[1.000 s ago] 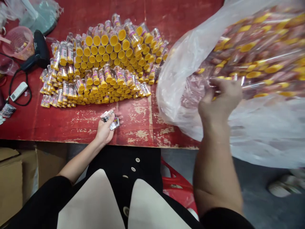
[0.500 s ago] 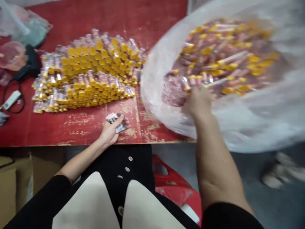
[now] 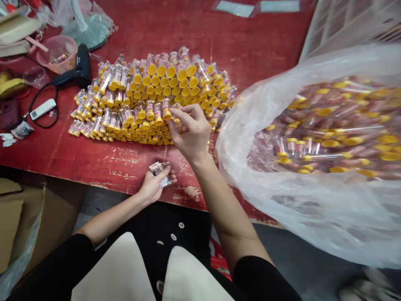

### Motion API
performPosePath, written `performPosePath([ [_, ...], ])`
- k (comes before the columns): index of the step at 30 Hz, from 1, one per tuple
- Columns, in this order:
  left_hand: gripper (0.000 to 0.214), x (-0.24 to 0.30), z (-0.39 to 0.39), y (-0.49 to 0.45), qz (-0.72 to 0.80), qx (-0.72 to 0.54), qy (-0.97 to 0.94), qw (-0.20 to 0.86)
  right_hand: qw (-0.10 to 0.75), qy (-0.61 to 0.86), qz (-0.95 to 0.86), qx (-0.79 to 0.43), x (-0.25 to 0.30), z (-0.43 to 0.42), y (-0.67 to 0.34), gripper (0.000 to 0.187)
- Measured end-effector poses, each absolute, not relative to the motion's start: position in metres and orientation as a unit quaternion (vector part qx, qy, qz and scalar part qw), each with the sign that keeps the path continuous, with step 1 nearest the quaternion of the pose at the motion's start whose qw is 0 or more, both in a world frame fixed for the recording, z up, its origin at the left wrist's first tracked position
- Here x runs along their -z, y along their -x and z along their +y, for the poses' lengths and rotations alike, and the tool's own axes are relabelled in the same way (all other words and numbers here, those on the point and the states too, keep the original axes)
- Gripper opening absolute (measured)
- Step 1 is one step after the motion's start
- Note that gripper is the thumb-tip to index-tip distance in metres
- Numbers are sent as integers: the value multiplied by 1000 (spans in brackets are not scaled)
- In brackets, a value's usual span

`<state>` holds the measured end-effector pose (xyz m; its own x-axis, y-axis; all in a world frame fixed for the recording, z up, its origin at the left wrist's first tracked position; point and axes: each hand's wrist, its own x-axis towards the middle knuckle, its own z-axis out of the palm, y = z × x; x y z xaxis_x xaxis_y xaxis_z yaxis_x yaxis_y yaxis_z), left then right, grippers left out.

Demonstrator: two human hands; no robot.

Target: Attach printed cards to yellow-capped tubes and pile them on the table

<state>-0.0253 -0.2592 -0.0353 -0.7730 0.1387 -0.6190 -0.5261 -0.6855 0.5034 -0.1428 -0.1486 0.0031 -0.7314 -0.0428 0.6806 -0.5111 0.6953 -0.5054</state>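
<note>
We've got two hands here, apart and not touching, both busy over a worn red table (image 3: 250,42) with chipped paint along its near edge. The right hand (image 3: 191,131) is up at the front of the big pile of clear yellow-capped tubes (image 3: 150,96) - fingertips (image 3: 184,112) pinched on a single tube (image 3: 176,110), though the fingers hide most of it, so we can't see its full shape. The left hand (image 3: 153,187) sits lower, near the table edge, closed around a few small clear packets (image 3: 159,173); the print on them is too small for us to read. The pile lies mostly on its side, caps facing out, just beyond both hands. To the right a large clear plastic bag (image 3: 300,209) slumps over the table edge, holding many more of the same tubes (image 3: 332,133), loose and jumbled. Up left we note a black corded handheld tool (image 3: 83,67), exact type unclear, beside a pink plastic basket (image 3: 58,54), with a white remote control (image 3: 43,109) nearby - cardboard (image 3: 25,225) sits below the table at lower left.
</note>
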Motion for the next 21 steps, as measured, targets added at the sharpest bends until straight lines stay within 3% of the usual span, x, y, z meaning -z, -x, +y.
performPosePath([
  [6, 25, 38, -275, 32, 330, -876, 301, 183, 357, -139, -870, -310, 13, -151, 152, 19],
  [21, 31, 36, -273, 38, 333, -882, 283, 175, 360, -127, -875, -298, 13, -155, 156, 22],
])
